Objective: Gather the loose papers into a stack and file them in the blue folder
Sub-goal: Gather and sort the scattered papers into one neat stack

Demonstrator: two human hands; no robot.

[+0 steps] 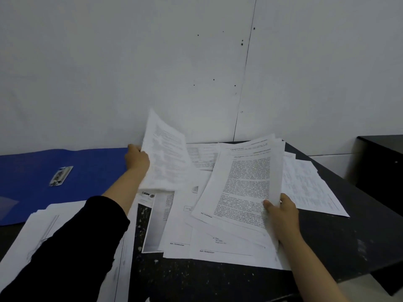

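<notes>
- Head view: the left hand (pixel 137 159) is closed on the edge of one printed sheet (pixel 168 158) and holds it up in the air, tilted, near the white wall (pixel 109 62).
- The left arm wears a black sleeve (pixel 72 247).
- The right hand (pixel 281 211) pinches the lower right corner of a small stack of papers (pixel 246 184). The thumb lies on top of the front page, and the stack is lifted off the table.
- The two hands are well apart, each holding its own paper.
- More loose papers (pixel 185 227) lie spread out and overlapping on the dark table (pixel 218 280), under and between the hands. Some lie to the far right (pixel 309 188) and some under the left arm (pixel 35 236).
- The blue folder (pixel 43 182) lies flat on the left side of the table, against the wall. It has a small label (pixel 61 175) on it. Its near edge is partly covered by papers.
- A dark cabinet (pixel 383 166) stands off to the right.
</notes>
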